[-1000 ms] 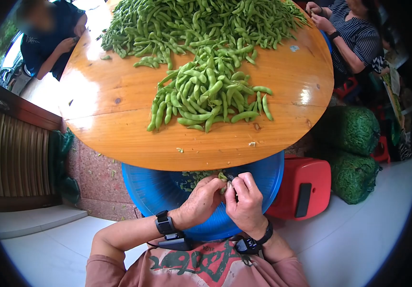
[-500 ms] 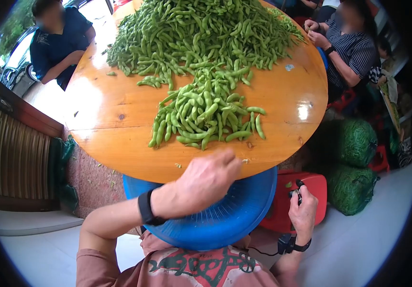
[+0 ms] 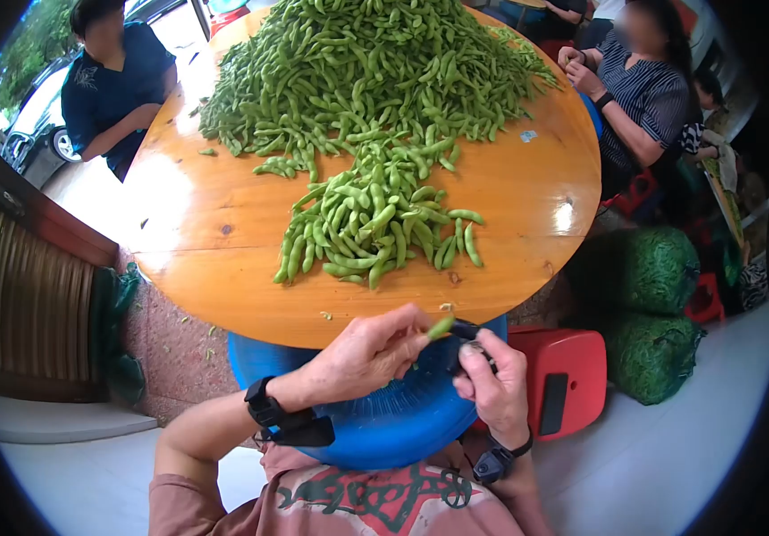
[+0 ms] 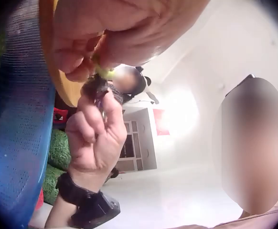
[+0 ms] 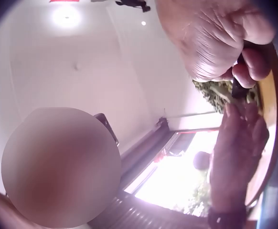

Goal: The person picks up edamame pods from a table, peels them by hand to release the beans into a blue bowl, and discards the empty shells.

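My left hand (image 3: 366,353) pinches a green soybean pod (image 3: 441,328) between thumb and fingers, above the blue basket (image 3: 393,438). Close against the pod's tip is a small dark tool (image 3: 466,330), gripped in the curled fingers of my right hand (image 3: 499,389). I cannot tell the kind of tool. In the left wrist view its dark end (image 4: 98,86) meets the pod between the two hands. Just beyond, a loose pile of pods (image 3: 357,232) lies on the wooden table (image 3: 197,290), joined to a tall heap (image 3: 375,71) behind it.
A red plastic stool (image 3: 585,357) stands right of the basket, with stacked green mesh sacks (image 3: 657,357) beyond it. One person (image 3: 116,98) is at the table's left side, another (image 3: 639,116) at its right. The table's front edge overhangs the basket.
At first both hands worked together over the basket. They then parted, the left reaching to the table and the right out over the stool; now they are together again with a pod.
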### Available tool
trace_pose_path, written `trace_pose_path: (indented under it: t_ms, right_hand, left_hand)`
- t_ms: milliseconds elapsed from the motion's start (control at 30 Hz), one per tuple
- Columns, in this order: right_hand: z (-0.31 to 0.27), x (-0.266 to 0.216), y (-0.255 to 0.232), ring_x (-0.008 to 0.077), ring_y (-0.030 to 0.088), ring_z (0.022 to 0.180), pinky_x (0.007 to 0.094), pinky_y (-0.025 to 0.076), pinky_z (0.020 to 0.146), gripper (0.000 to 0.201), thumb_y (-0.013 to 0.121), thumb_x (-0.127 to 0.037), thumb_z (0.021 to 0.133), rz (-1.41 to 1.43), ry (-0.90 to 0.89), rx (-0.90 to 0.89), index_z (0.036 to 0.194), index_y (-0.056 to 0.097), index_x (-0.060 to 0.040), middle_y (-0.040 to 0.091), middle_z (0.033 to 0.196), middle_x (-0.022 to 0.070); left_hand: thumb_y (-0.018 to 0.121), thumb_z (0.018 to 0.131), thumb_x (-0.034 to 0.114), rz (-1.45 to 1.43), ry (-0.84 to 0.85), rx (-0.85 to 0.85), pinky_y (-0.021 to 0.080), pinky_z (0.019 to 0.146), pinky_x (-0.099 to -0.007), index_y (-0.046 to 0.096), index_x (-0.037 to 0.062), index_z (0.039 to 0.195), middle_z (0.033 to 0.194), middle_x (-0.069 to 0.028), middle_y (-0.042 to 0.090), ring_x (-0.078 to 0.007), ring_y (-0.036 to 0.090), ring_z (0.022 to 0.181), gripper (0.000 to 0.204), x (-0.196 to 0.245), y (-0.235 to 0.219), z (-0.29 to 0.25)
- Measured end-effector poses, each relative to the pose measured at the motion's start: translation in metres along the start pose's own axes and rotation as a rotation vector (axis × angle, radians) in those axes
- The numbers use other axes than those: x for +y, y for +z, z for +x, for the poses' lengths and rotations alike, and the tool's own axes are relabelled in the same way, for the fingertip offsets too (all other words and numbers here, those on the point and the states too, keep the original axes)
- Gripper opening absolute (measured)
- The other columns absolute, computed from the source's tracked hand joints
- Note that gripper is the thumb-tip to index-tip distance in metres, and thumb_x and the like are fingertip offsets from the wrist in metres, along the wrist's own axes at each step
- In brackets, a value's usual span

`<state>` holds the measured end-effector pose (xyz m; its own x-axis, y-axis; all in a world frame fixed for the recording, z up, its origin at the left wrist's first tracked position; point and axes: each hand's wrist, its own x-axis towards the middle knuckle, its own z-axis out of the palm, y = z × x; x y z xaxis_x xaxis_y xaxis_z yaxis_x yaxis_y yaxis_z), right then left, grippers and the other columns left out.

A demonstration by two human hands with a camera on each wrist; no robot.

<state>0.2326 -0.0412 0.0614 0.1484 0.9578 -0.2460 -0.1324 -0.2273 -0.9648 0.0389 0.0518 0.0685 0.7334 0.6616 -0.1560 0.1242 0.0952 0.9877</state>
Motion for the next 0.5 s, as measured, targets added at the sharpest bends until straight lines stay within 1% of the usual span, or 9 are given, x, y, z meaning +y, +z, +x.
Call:
trace_pose_path:
  t_ms: [33, 100, 133, 167, 233, 367, 433, 467, 500]
  right_hand:
    - [0.001, -0.002, 0.009, 0.0034, 0.049, 0.056, 0.0217, 0.038, 0.05, 0.018, 0.056, -0.01, 0.1, 0.118, 0.029, -0.101, 0.11, 0.065, 0.0022, 0.053, 0.068, -0.0035]
    - [0.001, -0.002, 0.023, 0.0029, 0.045, 0.057, 0.0212, 0.036, 0.049, 0.02, 0.054, -0.009, 0.102, 0.159, 0.073, -0.149, 0.115, 0.063, 0.0039, 0.049, 0.069, -0.0035]
    - [0.002, 0.003, 0.026, 0.003, 0.045, 0.057, 0.0211, 0.036, 0.05, 0.02, 0.054, -0.009, 0.102, 0.198, 0.105, -0.186, 0.115, 0.063, 0.0036, 0.049, 0.069, -0.0035]
    - [0.003, 0.008, 0.029, 0.0032, 0.045, 0.057, 0.0211, 0.036, 0.05, 0.02, 0.054, -0.009, 0.102, 0.237, 0.137, -0.221, 0.116, 0.062, 0.0033, 0.049, 0.069, -0.0035]
    - [0.004, 0.016, 0.032, 0.0031, 0.044, 0.058, 0.0209, 0.035, 0.049, 0.02, 0.054, -0.01, 0.103, 0.253, 0.163, -0.259, 0.115, 0.061, 0.0029, 0.049, 0.07, -0.0032]
    - [0.005, 0.023, 0.037, 0.0029, 0.043, 0.058, 0.0204, 0.034, 0.049, 0.017, 0.053, -0.01, 0.103, 0.24, 0.155, -0.274, 0.112, 0.061, 0.0025, 0.048, 0.071, -0.0033]
    - [0.005, 0.025, 0.037, 0.0028, 0.043, 0.058, 0.0203, 0.033, 0.049, 0.016, 0.053, -0.009, 0.103, 0.213, 0.118, -0.274, 0.111, 0.061, 0.0025, 0.047, 0.071, -0.0034]
    - [0.006, 0.024, 0.035, 0.0028, 0.042, 0.058, 0.0203, 0.033, 0.049, 0.015, 0.053, -0.007, 0.102, 0.298, 0.159, -0.3, 0.111, 0.061, 0.0027, 0.046, 0.071, -0.0037]
    - [0.006, 0.024, 0.032, 0.0028, 0.042, 0.058, 0.0204, 0.033, 0.049, 0.015, 0.053, -0.006, 0.102, 0.383, 0.2, -0.327, 0.11, 0.061, 0.0028, 0.044, 0.07, -0.004]
  left_hand:
    - [0.047, 0.108, 0.017, -0.001, -0.009, 0.004, 0.043, 0.057, -0.0251, 0.056, 0.0004, 0.111, 0.073, 0.0009, 0.051, -0.0076, 0.048, 0.062, 0.019, -0.009, 0.002, -0.008]
    - [0.047, 0.108, 0.017, -0.264, -0.168, 0.045, 0.043, 0.057, -0.0223, 0.056, 0.0004, 0.11, 0.073, 0.0016, 0.051, -0.0059, 0.049, 0.064, 0.019, -0.025, 0.005, -0.024]
    - [0.051, 0.107, 0.017, -0.265, -0.169, 0.131, 0.042, 0.055, -0.0212, 0.057, 0.0003, 0.109, 0.072, 0.0009, 0.052, -0.0055, 0.05, 0.062, 0.017, -0.031, 0.009, -0.03]
    - [0.051, 0.107, 0.017, -0.27, -0.174, 0.135, 0.042, 0.055, -0.0212, 0.057, 0.0003, 0.109, 0.072, 0.0009, 0.052, -0.0055, 0.05, 0.062, 0.017, -0.033, 0.011, -0.035]
    - [0.054, 0.106, 0.015, 0.006, -0.055, 0.313, 0.04, 0.052, -0.0214, 0.057, 0.0003, 0.106, 0.071, 0.0, 0.054, -0.006, 0.048, 0.059, 0.015, -0.037, 0.015, -0.043]
    - [0.055, 0.105, 0.013, 0.136, 0.084, 0.379, 0.039, 0.05, -0.0215, 0.058, 0.0002, 0.105, 0.069, -0.0012, 0.056, -0.0061, 0.048, 0.056, 0.013, -0.05, 0.018, -0.049]
    - [0.056, 0.105, 0.016, -0.208, -0.059, 0.252, 0.041, 0.05, -0.023, 0.058, 0.0034, 0.104, 0.07, -0.0031, 0.057, -0.009, 0.051, 0.056, 0.013, -0.051, 0.015, -0.052]
    - [0.056, 0.105, 0.016, -0.209, -0.06, 0.251, 0.041, 0.05, -0.023, 0.058, 0.0034, 0.104, 0.07, -0.0031, 0.057, -0.009, 0.051, 0.056, 0.013, -0.053, 0.011, -0.053]
    - [0.056, 0.104, 0.018, -0.632, -0.159, 0.108, 0.042, 0.05, -0.024, 0.057, 0.0052, 0.103, 0.071, -0.004, 0.059, -0.0111, 0.053, 0.056, 0.013, -0.055, 0.006, -0.052]
